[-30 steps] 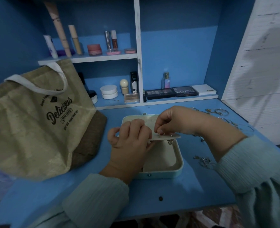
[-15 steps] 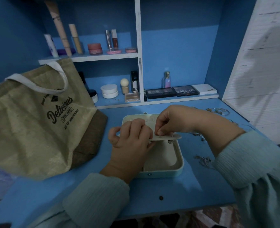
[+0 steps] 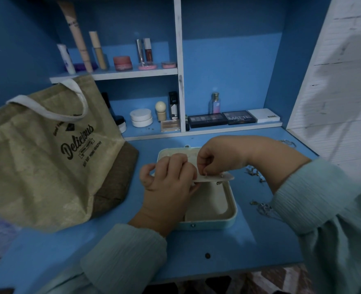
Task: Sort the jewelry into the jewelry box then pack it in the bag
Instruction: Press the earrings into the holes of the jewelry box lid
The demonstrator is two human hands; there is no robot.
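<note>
An open pale jewelry box (image 3: 231,211) with a cream lining lies at the middle of the blue desk. Over it my left hand (image 3: 169,183) grips one end of a thin cream insert panel (image 3: 222,177), held flat above the box. My right hand (image 3: 220,158) pinches a small earring stud at the panel's top face. Small studs show on the panel. Loose jewelry (image 3: 262,206) lies on the desk right of the box, more jewelry pieces (image 3: 254,171) near my right wrist. A tan tote bag (image 3: 48,153) printed "Delicious" stands at the left.
Shelves behind hold cosmetics: tubes (image 3: 77,37), jars (image 3: 141,117), a perfume bottle (image 3: 215,102) and eyeshadow palettes (image 3: 239,117). A white slatted wall (image 3: 341,81) bounds the right. Rings (image 3: 288,142) lie at the desk's far right. The desk's front edge (image 3: 217,272) is near me.
My right hand has shifted slightly left along the panel, its fingertips now pinching a stud nearer my left hand. The box and bag have not moved.
</note>
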